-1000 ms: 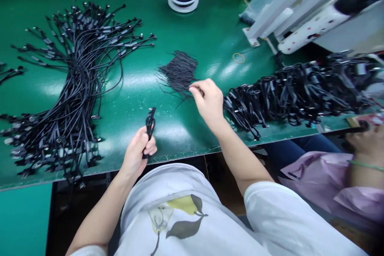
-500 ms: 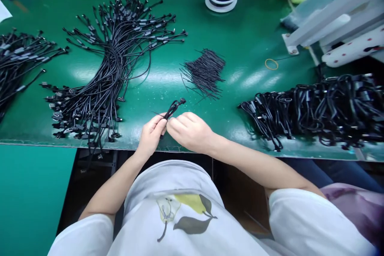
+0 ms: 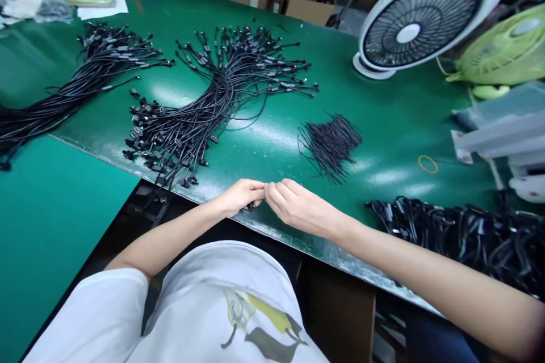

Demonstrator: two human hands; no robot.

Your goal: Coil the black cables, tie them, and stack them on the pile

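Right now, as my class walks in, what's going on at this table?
A person's left hand and right hand meet over the table near its edge; a dark thing pokes out under the left one, mostly hidden. Loose cables lie to the left, folded cables to the right, and black strips beyond the right hand.

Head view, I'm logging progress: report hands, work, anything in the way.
Left hand, right hand together. Dark piece at left hand, mostly hidden. Thin black strips beyond right hand.
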